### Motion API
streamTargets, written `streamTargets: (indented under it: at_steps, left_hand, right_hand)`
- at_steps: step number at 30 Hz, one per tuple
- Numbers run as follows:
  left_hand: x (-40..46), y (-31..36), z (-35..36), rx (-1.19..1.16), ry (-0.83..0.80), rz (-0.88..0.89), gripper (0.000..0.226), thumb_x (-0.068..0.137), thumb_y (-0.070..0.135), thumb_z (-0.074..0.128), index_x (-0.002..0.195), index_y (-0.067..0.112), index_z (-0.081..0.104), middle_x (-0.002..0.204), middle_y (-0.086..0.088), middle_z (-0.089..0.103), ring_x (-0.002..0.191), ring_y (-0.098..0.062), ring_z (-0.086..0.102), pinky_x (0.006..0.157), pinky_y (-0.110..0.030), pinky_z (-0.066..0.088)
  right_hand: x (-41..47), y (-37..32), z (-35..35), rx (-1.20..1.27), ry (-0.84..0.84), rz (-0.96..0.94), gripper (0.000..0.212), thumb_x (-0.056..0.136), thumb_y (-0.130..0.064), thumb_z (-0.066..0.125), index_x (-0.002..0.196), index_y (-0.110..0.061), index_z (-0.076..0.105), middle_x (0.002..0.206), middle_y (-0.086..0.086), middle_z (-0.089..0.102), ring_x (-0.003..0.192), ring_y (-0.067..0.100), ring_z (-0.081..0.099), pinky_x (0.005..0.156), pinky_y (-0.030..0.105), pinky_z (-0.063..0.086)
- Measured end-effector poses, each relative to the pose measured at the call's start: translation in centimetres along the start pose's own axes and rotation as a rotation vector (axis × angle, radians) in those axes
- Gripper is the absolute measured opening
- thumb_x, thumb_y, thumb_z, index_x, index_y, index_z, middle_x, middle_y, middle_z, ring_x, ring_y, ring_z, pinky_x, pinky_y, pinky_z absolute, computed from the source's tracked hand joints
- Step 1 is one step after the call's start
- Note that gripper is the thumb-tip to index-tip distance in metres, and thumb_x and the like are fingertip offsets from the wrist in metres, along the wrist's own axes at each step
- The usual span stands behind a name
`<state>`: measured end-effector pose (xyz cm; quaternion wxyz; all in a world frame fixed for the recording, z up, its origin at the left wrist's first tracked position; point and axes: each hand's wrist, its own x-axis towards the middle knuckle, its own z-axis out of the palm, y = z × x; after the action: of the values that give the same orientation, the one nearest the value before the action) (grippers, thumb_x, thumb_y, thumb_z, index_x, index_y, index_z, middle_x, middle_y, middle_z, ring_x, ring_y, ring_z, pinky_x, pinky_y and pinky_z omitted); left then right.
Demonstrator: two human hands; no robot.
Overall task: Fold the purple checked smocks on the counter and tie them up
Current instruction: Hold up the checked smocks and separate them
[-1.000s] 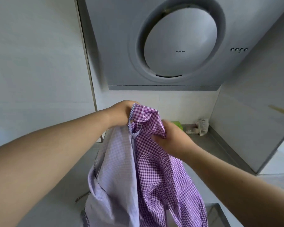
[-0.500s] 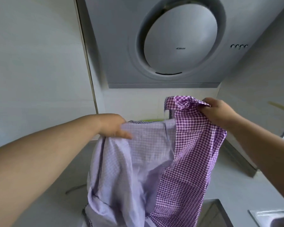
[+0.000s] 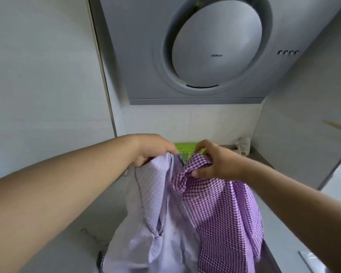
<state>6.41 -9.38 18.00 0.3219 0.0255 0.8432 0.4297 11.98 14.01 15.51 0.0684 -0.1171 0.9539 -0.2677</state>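
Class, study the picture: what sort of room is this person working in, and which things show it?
Most likely a home kitchen: a range hood hangs on the tiled wall above a grey counter.

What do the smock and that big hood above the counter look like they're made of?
Smock: thin woven cloth, probably cotton or a blend. It drapes and bunches softly where the left hand and right hand hold it; the check is bold on one face, pale on the other. Hood: smooth grey body with a satin sheen, likely painted metal or glass; I can't tell which.
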Motion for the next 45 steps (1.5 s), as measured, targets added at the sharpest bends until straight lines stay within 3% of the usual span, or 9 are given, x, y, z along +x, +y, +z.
streamTargets:
  at_steps: [3,8,12,18,23,26,35,39,45]
  left_hand:
    - [0.1,0.7,1.8,-0.016,-0.079,0.022,0.019,0.098,0.017,0.066,0.112,0.006,0.074,0.115,-0.02,0.077,0.103,-0.031,0.07,0.099,-0.044,0.054]
    - [0.1,0.2,1.9,-0.067,-0.256,-0.003,0.014,0.102,0.022,0.062,0.102,0.01,0.07,0.105,-0.012,0.07,0.092,-0.025,0.065,0.084,-0.034,0.055]
    - [0.1,-0.9,0.7,-0.195,-0.346,0.008,0.027,0.101,0.02,0.048,0.1,0.01,0.073,0.1,-0.009,0.068,0.08,-0.02,0.059,0.075,-0.029,0.047]
    - [0.8,-1.2,0.4,0.669,-0.135,0.332,0.081,0.074,0.032,0.077,0.148,0.035,0.045,0.136,0.004,0.065,0.121,-0.022,0.066,0.099,-0.046,0.059]
    - [1.4,-0.2,3.3,0.942,-0.087,0.436,0.023,0.102,0.004,0.057,0.124,-0.003,0.06,0.129,-0.023,0.065,0.116,-0.035,0.063,0.103,-0.036,0.05]
    - [2.5,0.1,2.9,1.046,-0.033,0.481,0.007,0.099,0.008,0.057,0.095,0.011,0.061,0.116,-0.021,0.069,0.094,-0.032,0.061,0.092,-0.046,0.053]
    - [2.2,0.2,-3.6,0.307,0.371,0.288,0.036,0.106,0.039,0.054,0.101,0.015,0.081,0.102,-0.007,0.079,0.096,-0.027,0.075,0.09,-0.045,0.062]
    - [1.1,0.8,-3.1,0.632,0.224,0.272,0.025,0.101,0.023,0.054,0.096,0.014,0.076,0.097,-0.004,0.078,0.087,-0.02,0.073,0.074,-0.033,0.059]
    - [0.5,3.5,1.9,0.759,0.103,0.432,0.018,0.093,0.036,0.071,0.091,0.018,0.07,0.093,-0.002,0.076,0.085,-0.022,0.073,0.078,-0.038,0.061]
  right_hand:
    - [1.4,-1.2,2.7,0.017,-0.079,-0.08,0.105,0.062,-0.069,0.083,0.15,-0.049,0.029,0.128,-0.009,0.066,0.112,0.013,0.065,0.1,0.036,0.051]
    - [2.4,-1.5,2.8,-0.199,0.02,-0.167,0.01,0.088,-0.028,0.064,0.096,-0.02,0.064,0.092,-0.002,0.071,0.085,0.023,0.064,0.075,0.039,0.054]
    - [2.2,-0.9,1.0,-0.177,0.115,-0.137,0.02,0.082,-0.009,0.057,0.091,-0.026,0.061,0.084,-0.008,0.066,0.079,0.02,0.063,0.067,0.038,0.052]
    - [1.7,-0.8,-2.3,-0.056,0.096,-0.197,0.034,0.081,-0.001,0.058,0.094,-0.032,0.066,0.09,-0.014,0.07,0.084,0.003,0.066,0.071,0.027,0.055]
    - [0.4,-0.9,-4.4,-0.066,0.02,-0.159,0.048,0.079,-0.001,0.059,0.089,-0.048,0.067,0.095,-0.027,0.071,0.09,-0.006,0.067,0.075,0.015,0.052]
    - [-0.8,-0.3,-5.3,-0.062,0.027,-0.106,0.044,0.077,0.001,0.06,0.095,-0.037,0.071,0.096,-0.019,0.073,0.092,0.0,0.068,0.082,0.023,0.057]
    - [-1.9,8.5,-7.1,-0.298,0.249,0.264,0.004,0.093,-0.027,0.064,0.09,-0.024,0.064,0.094,0.002,0.069,0.087,0.024,0.064,0.076,0.033,0.048]
    - [-1.4,9.2,-6.0,-0.21,0.27,0.261,0.026,0.092,-0.043,0.066,0.11,-0.024,0.066,0.102,0.001,0.07,0.094,0.024,0.067,0.086,0.039,0.055]
    - [0.0,1.1,-1.3,0.013,0.051,-0.052,0.11,0.064,-0.082,0.071,0.154,-0.033,0.031,0.142,-0.006,0.057,0.124,0.016,0.058,0.102,0.032,0.048]
